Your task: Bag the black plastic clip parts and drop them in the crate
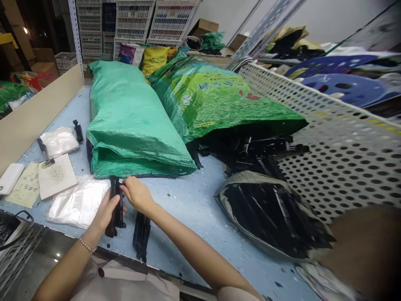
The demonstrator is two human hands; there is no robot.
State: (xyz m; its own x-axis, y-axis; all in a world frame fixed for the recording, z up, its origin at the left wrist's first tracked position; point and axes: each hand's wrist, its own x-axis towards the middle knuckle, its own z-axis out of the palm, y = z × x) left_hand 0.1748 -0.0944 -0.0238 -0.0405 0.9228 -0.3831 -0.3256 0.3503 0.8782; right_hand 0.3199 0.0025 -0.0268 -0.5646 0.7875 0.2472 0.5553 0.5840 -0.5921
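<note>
My left hand is closed around long black plastic parts, held upright near the table's front edge. At their top end, the fingers of my right hand pinch the same parts. Under my right wrist lie more black plastic pieces, side by side on the blue table. Left of my hands is a stack of clear plastic bags. Just beyond them lies a full green woven sack. Which exact product the black parts are, I cannot tell.
To the right, an open sack holds many black parts, and a green printed sack spills more behind it. A perforated white panel borders the right. A white tile, a paper note and a white device lie left.
</note>
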